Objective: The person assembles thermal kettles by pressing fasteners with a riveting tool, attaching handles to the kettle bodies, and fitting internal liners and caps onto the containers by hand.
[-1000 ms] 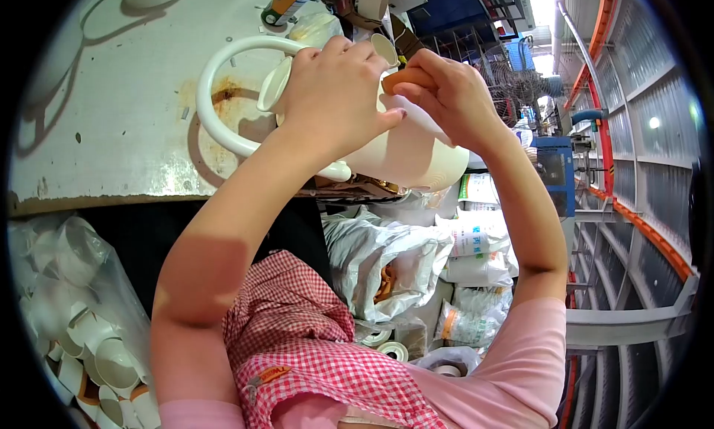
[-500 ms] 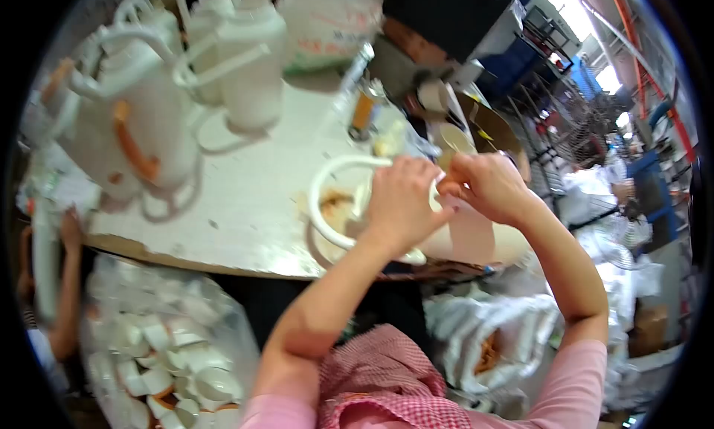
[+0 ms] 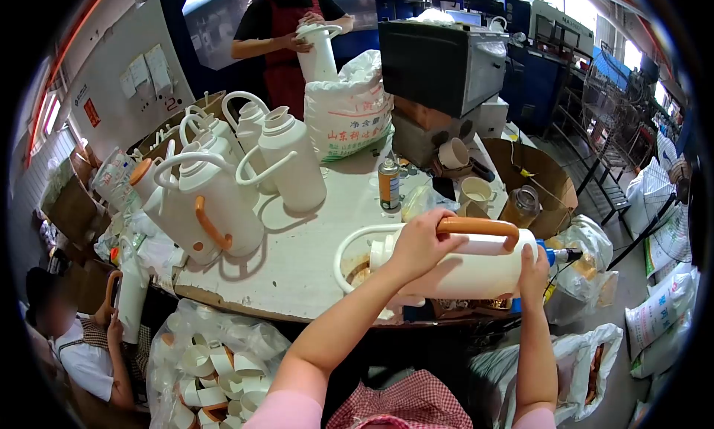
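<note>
A white jug (image 3: pixel 476 269) with an orange-brown handle (image 3: pixel 480 226) lies on its side at the table's front edge. Its neck and a large white loop (image 3: pixel 338 254) point left. My left hand (image 3: pixel 420 247) is closed around the jug near the neck, with its fingers at the left end of the handle. At the other end, my right hand (image 3: pixel 532 276) grips the base, fingers pointing up along it. A blue tool (image 3: pixel 552 253) shows just beyond the base, partly hidden.
Several white jugs (image 3: pixel 294 169) stand on the table's left. A spray can (image 3: pixel 389 184), a cup (image 3: pixel 476 191) and a glass jar (image 3: pixel 523 204) are behind my hands. Below sits a bag of white cups (image 3: pixel 216 369). Co-workers hold jugs at the back and lower left.
My right hand has moved from beside my left hand to the jug's base. The orange-brown handle now shows on top of the jug. The camera view has tilted up.
</note>
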A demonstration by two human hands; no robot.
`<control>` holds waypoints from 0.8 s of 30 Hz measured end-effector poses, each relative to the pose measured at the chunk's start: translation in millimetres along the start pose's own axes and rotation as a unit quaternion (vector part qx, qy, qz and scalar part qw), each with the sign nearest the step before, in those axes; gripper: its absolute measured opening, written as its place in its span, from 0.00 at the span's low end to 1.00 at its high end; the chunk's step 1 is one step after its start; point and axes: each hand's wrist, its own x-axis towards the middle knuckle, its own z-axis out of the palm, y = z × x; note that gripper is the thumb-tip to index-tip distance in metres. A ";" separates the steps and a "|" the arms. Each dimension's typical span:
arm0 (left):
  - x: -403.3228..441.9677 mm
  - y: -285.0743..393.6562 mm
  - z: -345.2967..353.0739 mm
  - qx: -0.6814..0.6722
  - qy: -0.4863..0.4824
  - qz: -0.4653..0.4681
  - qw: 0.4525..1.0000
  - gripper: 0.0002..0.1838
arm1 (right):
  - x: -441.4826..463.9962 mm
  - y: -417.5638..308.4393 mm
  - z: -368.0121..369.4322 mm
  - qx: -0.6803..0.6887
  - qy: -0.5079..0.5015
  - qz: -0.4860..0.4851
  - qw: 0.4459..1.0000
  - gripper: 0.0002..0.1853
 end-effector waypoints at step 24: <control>-143.3 -64.1 -207.0 -0.003 0.210 -0.141 0.968 0.15 | -28.4 85.2 7.5 -0.483 -0.087 -0.165 0.855 0.06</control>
